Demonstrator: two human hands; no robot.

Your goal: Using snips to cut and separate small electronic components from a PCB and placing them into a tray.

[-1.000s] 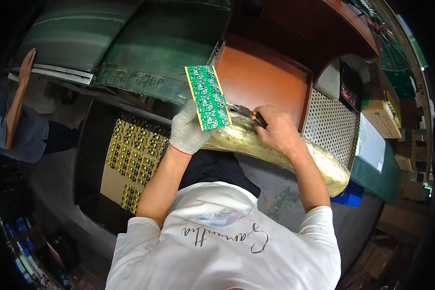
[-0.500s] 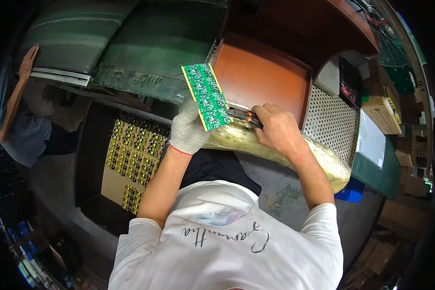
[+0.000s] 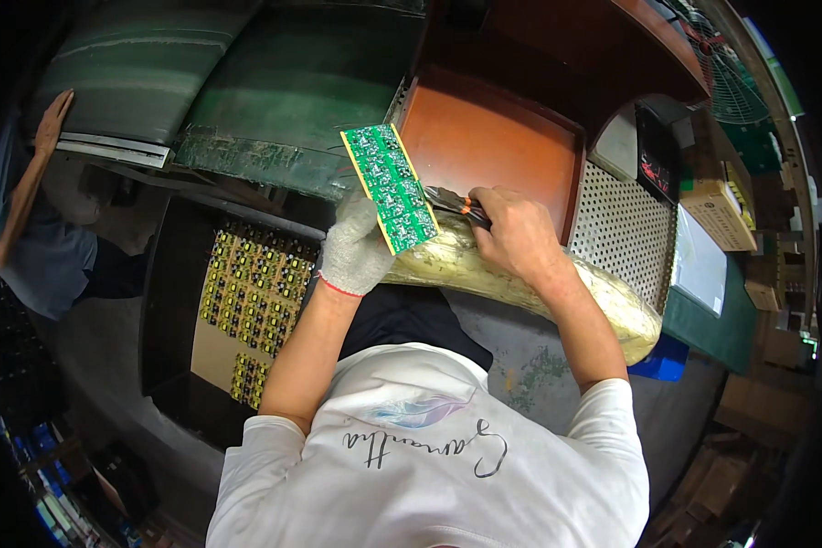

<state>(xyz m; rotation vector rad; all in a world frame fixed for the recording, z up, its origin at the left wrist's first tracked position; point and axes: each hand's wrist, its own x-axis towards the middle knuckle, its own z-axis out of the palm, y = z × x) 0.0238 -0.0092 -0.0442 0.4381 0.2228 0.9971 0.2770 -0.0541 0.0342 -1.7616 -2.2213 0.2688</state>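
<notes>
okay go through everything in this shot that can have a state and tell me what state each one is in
Green circuit board: held up, tilted, in the gloved left hand.
Orange-handled cutters: gripped in the bare right hand, tips at the board's edge.
Tray of yellow parts: resting lower left, untouched.
Red display: lit.

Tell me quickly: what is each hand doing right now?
Left hand: gloved, closed on the green circuit board.
Right hand: bare, closed on the orange-handled cutters, tips at the board's edge.
</notes>
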